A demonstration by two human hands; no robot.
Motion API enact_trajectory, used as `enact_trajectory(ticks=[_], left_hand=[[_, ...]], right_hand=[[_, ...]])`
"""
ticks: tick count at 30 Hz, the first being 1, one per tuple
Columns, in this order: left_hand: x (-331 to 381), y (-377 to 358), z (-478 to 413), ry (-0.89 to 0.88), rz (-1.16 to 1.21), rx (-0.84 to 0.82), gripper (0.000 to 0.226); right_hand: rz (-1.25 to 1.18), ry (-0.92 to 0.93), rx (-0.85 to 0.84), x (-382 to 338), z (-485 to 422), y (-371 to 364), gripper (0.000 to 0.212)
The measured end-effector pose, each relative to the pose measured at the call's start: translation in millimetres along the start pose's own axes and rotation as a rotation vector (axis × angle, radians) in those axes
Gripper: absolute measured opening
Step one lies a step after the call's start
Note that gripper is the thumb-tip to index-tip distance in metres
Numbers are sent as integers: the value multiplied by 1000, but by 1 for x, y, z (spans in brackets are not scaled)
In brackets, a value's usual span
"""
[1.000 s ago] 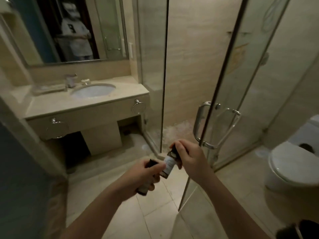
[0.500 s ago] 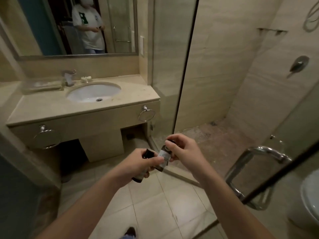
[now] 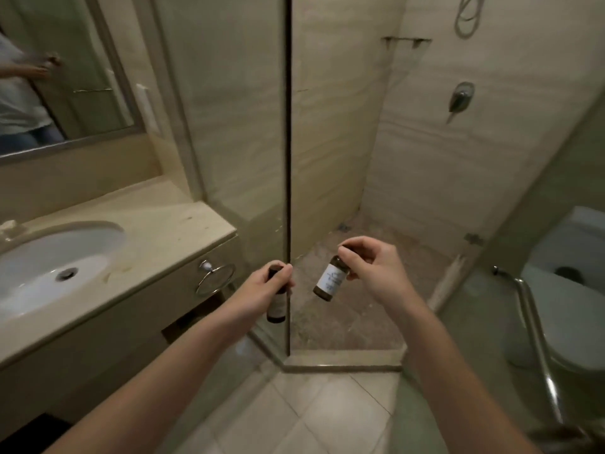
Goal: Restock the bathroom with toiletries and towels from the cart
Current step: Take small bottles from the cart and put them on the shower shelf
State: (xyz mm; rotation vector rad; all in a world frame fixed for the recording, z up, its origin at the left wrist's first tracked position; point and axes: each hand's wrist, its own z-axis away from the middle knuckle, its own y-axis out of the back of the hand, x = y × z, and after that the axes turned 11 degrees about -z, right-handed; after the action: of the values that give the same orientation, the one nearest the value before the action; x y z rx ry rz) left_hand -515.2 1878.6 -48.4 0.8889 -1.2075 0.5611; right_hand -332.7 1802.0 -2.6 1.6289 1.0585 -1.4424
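I stand at the open shower entrance with a small dark toiletry bottle in each hand. My left hand (image 3: pixel 262 290) grips one brown bottle (image 3: pixel 276 311) around its upper half, so only the lower part shows. My right hand (image 3: pixel 373 270) pinches the cap of a second brown bottle with a white label (image 3: pixel 329 280), which hangs tilted below my fingers. The two bottles are apart, both held over the shower threshold.
A fixed glass panel edge (image 3: pixel 288 158) rises right behind my left hand. The vanity counter (image 3: pixel 170 224) with a white sink (image 3: pixel 49 260) is at left. The open glass door with its metal handle (image 3: pixel 537 339) and a toilet (image 3: pixel 576 290) are at right. A small wall shelf (image 3: pixel 406 40) hangs inside the shower.
I have stepped closer to the shower and turned right. My hands, held together before, have separated, each now holding its own bottle. The glass door has swung off to the right.
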Motion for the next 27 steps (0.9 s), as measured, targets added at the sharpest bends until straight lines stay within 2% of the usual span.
enact_trajectory(ticks=[7, 14, 17, 21, 27], left_hand=[[23, -34, -128, -93, -42, -122, 26], [63, -75, -274, -334, -299, -48, 30], [82, -93, -337, -338, -364, -78, 25], [105, -115, -412, -304, -301, -121, 19], [136, -148, -512, -314, -125, -32, 20]], right_hand=[[43, 1, 249, 24, -108, 58, 7], [35, 72, 322, 32, -251, 130, 7], [100, 74, 337, 33, -296, 167, 6], [107, 71, 376, 32, -350, 209, 3], [136, 112, 437, 36, -425, 261, 11]])
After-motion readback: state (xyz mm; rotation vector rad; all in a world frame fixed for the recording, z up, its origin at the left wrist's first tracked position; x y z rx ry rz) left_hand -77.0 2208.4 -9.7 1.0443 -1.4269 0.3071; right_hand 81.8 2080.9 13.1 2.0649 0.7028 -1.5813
